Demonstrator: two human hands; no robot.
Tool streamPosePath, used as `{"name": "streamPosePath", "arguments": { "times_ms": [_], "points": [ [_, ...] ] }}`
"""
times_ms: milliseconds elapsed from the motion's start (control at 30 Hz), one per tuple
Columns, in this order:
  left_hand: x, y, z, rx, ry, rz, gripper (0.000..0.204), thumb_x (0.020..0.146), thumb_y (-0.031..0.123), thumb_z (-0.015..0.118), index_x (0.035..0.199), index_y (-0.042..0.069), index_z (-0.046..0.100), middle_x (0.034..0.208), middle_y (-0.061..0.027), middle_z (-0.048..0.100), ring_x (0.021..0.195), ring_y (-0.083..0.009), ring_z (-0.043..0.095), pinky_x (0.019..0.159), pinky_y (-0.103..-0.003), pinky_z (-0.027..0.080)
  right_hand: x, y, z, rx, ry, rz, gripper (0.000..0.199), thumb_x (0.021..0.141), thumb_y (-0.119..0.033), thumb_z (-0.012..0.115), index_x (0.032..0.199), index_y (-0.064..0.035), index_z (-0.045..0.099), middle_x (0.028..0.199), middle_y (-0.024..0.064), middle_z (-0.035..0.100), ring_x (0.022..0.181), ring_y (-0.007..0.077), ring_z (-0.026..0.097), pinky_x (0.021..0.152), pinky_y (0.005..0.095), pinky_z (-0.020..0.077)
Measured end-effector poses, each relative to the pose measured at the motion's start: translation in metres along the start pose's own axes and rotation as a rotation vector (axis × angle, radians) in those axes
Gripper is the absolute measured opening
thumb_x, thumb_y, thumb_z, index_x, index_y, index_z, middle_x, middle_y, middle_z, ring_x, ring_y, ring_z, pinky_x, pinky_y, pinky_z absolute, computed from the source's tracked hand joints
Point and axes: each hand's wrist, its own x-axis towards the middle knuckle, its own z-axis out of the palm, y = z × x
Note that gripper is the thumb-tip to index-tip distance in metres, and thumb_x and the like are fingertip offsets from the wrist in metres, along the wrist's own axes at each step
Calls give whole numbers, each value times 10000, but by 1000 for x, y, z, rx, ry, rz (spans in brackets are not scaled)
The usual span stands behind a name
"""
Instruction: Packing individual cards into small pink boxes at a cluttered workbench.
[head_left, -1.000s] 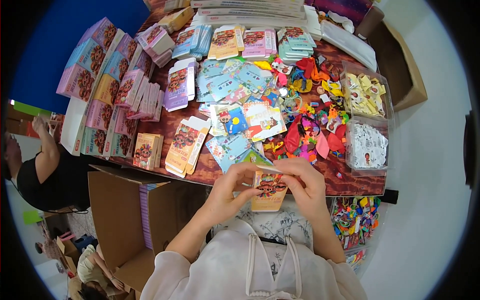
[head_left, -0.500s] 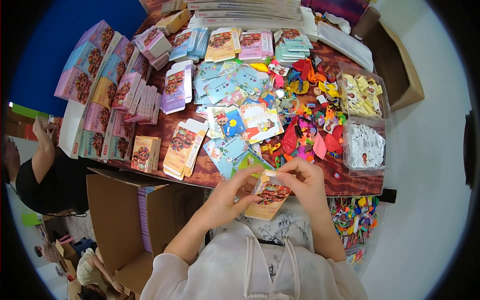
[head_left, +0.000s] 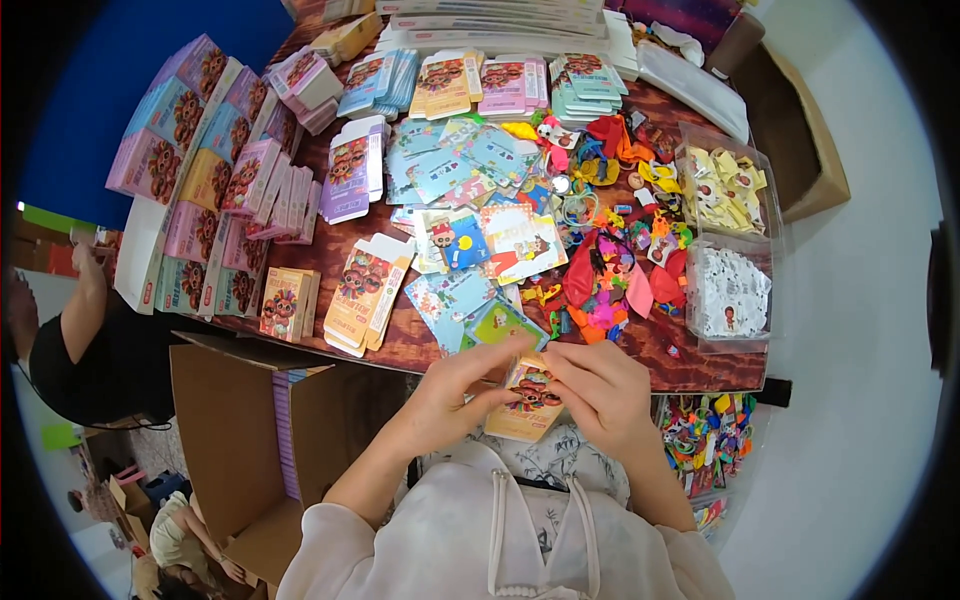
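Observation:
Over my lap, just in front of the table's near edge, I hold a small yellow-orange printed carton (head_left: 520,424). My left hand (head_left: 446,402) grips its left side, with the thumb on the printed front. At the upper right, my right hand (head_left: 606,392) has its fingers bent over the top end, where they hide most of the flap. Nearest beyond my hands lie blue and green printed cards (head_left: 508,326). Flattened yellow cartons (head_left: 362,298) rest to the left on the table, beside standing yellow boxes (head_left: 287,303).
Filled boxes stand in a white tray (head_left: 150,245) at left. Small colourful toys (head_left: 605,270) are heaped right of the cards. Clear bins hold yellow packets (head_left: 728,185) and white packets (head_left: 733,290). An open cardboard box (head_left: 225,430) stands below the table; people are at the left.
The carton's top flap, standing up before, is now covered by my right fingers, which have closed over the top. My left hand keeps its grip, and the carton sits slightly more upright.

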Motion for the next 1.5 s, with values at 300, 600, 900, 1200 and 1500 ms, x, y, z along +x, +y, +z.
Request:
{"name": "streamPosePath", "arguments": {
  "times_ms": [300, 600, 900, 1200, 1500],
  "points": [
    [2, 5, -5, 253, -70, 135, 571, 862, -76, 642, 1402, 93, 560, 1060, -107, 676, 887, -221, 619, 800, -319, 497, -6, 9, 7, 319, 96, 259, 238, 852, 3, 690, 1090, 5, 694, 1010, 115, 698, 844, 212, 678, 735, 320, 546],
    [30, -1, 4, 264, 161, 446, 826, 798, 8, 719, 1516, 74, 317, 1587, -180, 288, 1476, -320, 291, 1158, -432, 308, 24, 19, 51, 1234, 278, 730, 313, 989, -85, 583, 1283, 4, 521, 1063, 75, 658, 971, 110, 645, 841, 260, 529],
    [27, -17, -8, -58, 329, 357, 924, 780, 0, 763, 1529, 23, 222, 1439, -128, 401, 1329, -228, 443, 1099, -386, 389, 35, -2, 72, 1093, -9, 614, 244, 976, -69, 602, 1207, 7, 576, 979, 64, 665, 763, 113, 637, 645, 242, 508],
    [-3, -29, -39, -192, 426, 62, 990, 721, -61, 801, 1531, 2, 235, 1450, -134, 418, 1297, -209, 492, 1039, -348, 473, -21, 29, 16, 140, 80, 581, 114, 848, 26, 693, 958, 7, 668, 841, 33, 603, 687, 87, 559, 596, 243, 434],
    [2, -38, -27, -11, 461, 42, 831, 714, -18, 828, 1418, 6, 389, 1327, -115, 507, 1222, -187, 537, 1014, -341, 469, -8, 27, 36, -214, 119, 288, 94, 823, -34, 717, 881, -7, 648, 788, 121, 590, 685, 279, 593, 613, 358, 458]
  ]
}}
